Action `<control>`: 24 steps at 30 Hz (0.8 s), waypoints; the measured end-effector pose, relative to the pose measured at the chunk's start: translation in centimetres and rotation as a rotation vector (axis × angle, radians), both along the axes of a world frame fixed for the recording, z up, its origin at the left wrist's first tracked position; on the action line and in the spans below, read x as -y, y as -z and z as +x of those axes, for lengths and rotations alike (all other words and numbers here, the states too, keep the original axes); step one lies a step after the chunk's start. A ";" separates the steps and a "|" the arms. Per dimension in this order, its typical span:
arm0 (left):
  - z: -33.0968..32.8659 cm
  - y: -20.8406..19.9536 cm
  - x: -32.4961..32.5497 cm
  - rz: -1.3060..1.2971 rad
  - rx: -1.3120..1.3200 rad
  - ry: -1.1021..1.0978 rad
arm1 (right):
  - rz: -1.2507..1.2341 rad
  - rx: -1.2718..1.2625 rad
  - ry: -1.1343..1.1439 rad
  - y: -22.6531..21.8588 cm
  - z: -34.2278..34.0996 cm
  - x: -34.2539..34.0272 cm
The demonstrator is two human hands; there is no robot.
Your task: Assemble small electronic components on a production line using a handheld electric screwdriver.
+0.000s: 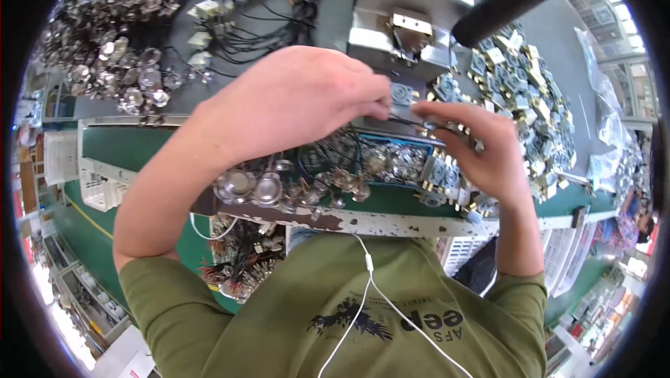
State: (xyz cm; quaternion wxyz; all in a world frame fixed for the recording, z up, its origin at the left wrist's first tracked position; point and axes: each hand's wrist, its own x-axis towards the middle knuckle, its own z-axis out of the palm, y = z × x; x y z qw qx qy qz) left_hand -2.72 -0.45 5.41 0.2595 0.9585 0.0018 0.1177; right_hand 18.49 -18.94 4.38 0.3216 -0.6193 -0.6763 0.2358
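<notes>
My left hand reaches across the table's front with its fingers pinched together. A thin black wire spans from under its fingertips toward my right hand. The thumb and index finger of that hand close from the right around a small dark and metallic piece, mostly hidden by the fingers. Just behind the wire, between both hands, sits a small grey-blue square part. Beyond it is a metal press fixture with a grey body.
Round metal caps on wires heap at far left, beside white connectors with black leads. Grey-blue and brass switch-like parts pile up at right. A blue-rimmed tray of small metal pieces lies nearer. A black cylinder slants overhead.
</notes>
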 end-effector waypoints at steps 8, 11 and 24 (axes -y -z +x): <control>0.6 1.5 0.3 0.254 0.046 -0.006 | -0.277 -0.448 0.100 -0.8 -0.1 -1.8; 0.3 1.9 0.9 0.322 0.027 0.021 | -0.482 -0.248 -0.085 -1.3 0.9 -3.0; 0.5 1.9 1.5 0.313 0.140 -0.141 | -0.095 -0.669 0.287 1.2 -2.4 -0.5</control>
